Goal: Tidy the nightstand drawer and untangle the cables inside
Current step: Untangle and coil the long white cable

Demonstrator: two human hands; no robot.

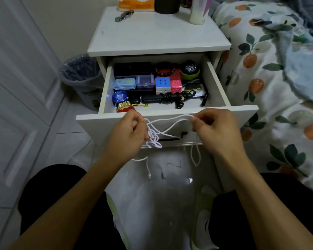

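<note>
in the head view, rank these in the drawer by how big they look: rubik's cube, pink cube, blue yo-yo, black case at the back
1. black case
2. rubik's cube
3. blue yo-yo, close to the rubik's cube, so unsure
4. pink cube

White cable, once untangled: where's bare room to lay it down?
Nightstand top is bare in front of the wristwatch, dark cup and bottle. In the drawer, only a thin strip behind its front, right of the red pouch; elsewhere it is packed. Both hands hold the white cable.
</note>
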